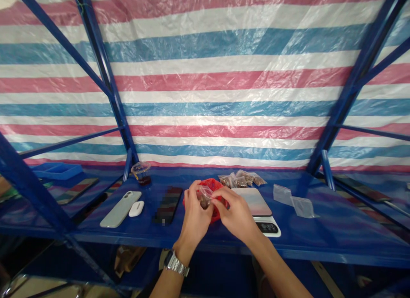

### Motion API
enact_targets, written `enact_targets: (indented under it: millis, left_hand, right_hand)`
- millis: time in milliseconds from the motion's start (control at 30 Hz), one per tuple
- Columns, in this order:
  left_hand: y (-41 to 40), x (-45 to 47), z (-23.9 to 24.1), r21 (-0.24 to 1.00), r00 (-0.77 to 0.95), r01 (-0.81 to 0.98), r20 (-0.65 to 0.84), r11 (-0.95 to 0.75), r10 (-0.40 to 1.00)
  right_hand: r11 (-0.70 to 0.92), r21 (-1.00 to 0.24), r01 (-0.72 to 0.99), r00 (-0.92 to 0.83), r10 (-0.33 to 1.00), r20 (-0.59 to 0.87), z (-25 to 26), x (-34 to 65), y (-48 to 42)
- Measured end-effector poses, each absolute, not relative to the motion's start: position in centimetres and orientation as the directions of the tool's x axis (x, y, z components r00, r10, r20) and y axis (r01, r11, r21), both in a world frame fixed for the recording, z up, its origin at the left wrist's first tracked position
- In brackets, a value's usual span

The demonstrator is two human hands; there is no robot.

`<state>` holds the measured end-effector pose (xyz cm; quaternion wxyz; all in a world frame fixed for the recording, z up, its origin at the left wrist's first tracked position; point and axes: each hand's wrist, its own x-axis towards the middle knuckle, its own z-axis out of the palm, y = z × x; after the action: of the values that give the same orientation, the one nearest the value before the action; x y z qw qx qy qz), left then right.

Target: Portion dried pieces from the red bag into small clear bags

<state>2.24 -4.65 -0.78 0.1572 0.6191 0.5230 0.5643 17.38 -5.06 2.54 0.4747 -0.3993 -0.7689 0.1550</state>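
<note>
Between my hands is a small clear zip bag (205,190) with something brownish inside. My left hand (196,210) is closed round the bag's left side. At the bag's upper right, my right hand (233,208) pinches its edge. Directly behind and under them sits a red plastic bag (209,183), mostly covered by my hands, so its contents are hidden. To the right lies a digital scale (256,202) with a pale top plate and a dark display strip. Several filled zip bags (241,179) are piled behind the scale.
Two flat zip bags (303,206) lie on the blue shelf (339,229) at right. At left are a pale phone (121,209), a white earbud case (136,208), a black phone (169,204) and a plastic cup (141,174) with dark liquid. Blue metal posts (112,93) flank the workspace.
</note>
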Motion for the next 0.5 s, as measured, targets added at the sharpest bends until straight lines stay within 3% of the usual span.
enact_targets:
  millis: [200,367,500]
  left_hand:
    - [-5.2,3.4,-0.8,0.777,0.076,0.413,0.49,-0.475,0.868]
    - [-5.4,4.4,-1.7,0.733,0.061,0.46,0.536,-0.5,0.842]
    - [-5.4,4.4,-1.9,0.698,0.094,0.52,0.526,-0.492,0.846]
  right_hand:
    - [0.541,-0.796,0.271,-0.109,0.839,0.533,2.0,19.1,-4.4]
    - [0.521,-0.833,0.187,0.061,0.84,0.539,1.7,21.3,-3.2]
    - [0.344,-0.897,0.278,0.184,0.897,0.402,-0.4,25.7,-0.5]
